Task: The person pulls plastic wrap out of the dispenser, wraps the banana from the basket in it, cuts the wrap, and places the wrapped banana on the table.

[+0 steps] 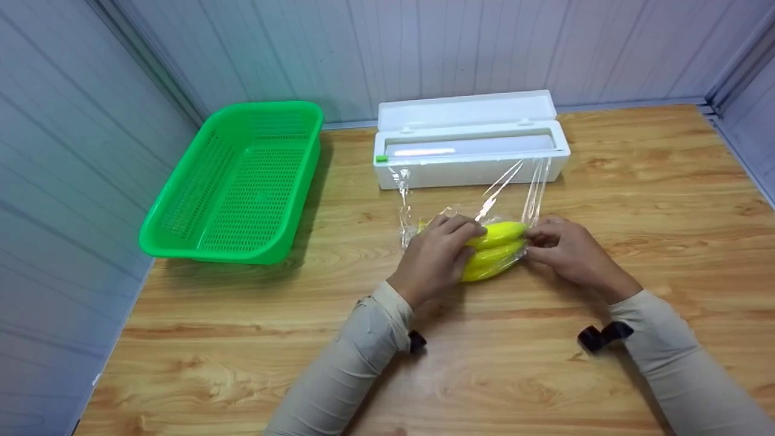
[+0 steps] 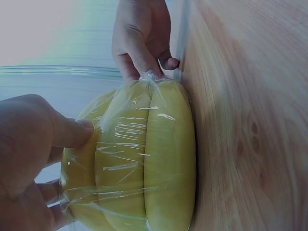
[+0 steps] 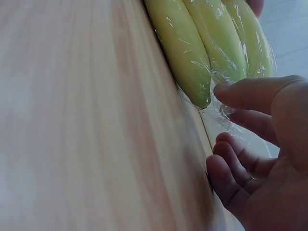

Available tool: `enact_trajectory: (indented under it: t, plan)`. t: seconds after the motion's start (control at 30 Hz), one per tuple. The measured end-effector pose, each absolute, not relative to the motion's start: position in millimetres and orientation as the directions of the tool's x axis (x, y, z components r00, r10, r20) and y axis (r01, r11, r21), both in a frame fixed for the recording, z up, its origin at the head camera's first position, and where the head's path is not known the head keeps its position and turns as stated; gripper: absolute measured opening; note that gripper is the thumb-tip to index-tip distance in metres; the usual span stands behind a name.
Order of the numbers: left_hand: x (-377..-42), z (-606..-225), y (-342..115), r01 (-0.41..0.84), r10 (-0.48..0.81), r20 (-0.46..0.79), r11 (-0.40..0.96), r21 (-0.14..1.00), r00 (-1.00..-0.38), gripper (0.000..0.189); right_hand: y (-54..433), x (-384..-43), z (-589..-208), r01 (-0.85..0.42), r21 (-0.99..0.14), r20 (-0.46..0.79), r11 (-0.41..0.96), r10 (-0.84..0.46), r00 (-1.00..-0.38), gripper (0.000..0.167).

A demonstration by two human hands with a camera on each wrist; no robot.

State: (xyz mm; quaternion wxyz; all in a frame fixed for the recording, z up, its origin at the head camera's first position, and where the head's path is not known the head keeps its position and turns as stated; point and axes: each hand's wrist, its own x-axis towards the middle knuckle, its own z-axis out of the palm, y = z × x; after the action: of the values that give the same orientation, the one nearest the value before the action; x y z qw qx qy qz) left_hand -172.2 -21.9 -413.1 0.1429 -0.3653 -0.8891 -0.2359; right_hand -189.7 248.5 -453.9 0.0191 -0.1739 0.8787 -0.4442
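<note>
A bunch of yellow bananas (image 1: 493, 257) lies on the table under clear plastic wrap (image 1: 493, 194). My left hand (image 1: 437, 254) grips the bunch from its left and upper side, thumb and fingers around it. At the right end, my right hand (image 1: 566, 251) pinches gathered wrap between thumb and forefinger; its other fingers curl loosely in the right wrist view. The wrap runs in a stretched sheet from the bananas back to a white dispenser box (image 1: 387, 178). In the left wrist view, wrinkled wrap covers the bananas (image 2: 168, 163).
The dispenser's lid (image 1: 466, 112) stands raised at the back, with the wrap roll (image 1: 472, 147) inside. A small green piece (image 1: 381, 158) sits on its left front edge. To the left is a green perforated basket (image 1: 290, 233). Panelled walls border the wooden table (image 1: 242, 363).
</note>
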Motion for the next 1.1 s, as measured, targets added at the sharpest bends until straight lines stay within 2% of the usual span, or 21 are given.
enact_trajectory:
  t: [0.4,0.67,0.9,1.1]
  plan:
    - [-171.9,-412.8,-20.6,0.711,0.587,0.415,0.645,0.280,-0.695,0.028,246.6,-188.1,-455.0,-0.161,-0.879,0.036,0.449,-0.274,-0.961,0.020]
    - [-172.0,-412.8,-20.5,0.712,0.585,0.416,0.632,0.304,-0.697,0.028,248.1,-187.3,-452.8,-0.138,-0.896,0.023,0.421,-0.265,-0.964,0.025]
    - [-172.0,-412.5,-20.8,0.712,0.585,0.414,0.628,0.315,-0.698,0.028,254.8,-186.9,-446.5,-0.100,-0.942,0.016,0.320,-0.256,-0.967,0.025]
    - [-171.6,-412.6,-21.4,0.712,0.582,0.419,0.630,0.311,-0.698,0.028,248.8,-187.4,-446.7,-0.168,-0.874,0.077,0.456,-0.212,-0.974,0.023]
